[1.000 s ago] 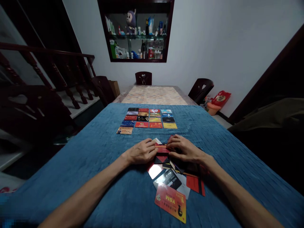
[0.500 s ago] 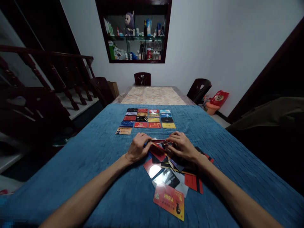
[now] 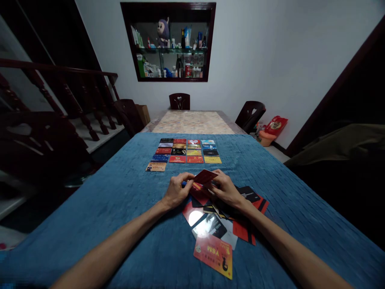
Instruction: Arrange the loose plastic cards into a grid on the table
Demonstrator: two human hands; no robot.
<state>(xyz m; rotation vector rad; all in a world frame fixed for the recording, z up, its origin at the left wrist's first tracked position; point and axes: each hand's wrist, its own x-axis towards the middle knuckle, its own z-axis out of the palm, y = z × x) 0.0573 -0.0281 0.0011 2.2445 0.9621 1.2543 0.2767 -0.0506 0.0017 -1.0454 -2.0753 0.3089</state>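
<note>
Red card (image 3: 205,176): lifted just above the loose pile (image 3: 221,214), tilted, between both my hands
Left hand (image 3: 177,191): fingers curled, pinching its left edge
Right hand (image 3: 225,189): fingertips closed on its right edge
Handling: I judge it light, stiff, slick plastic; I'd grip the short edges, not the faces
Blue cloth (image 3: 126,192): soft, so edges lift easily
Sorted grid (image 3: 185,152): well beyond the hands

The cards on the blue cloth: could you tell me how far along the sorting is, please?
Done: a grid of cards lies in neat rows. In hand: both the left hand and right hand lift a dark red card. Left: the loose pile underneath.
</note>
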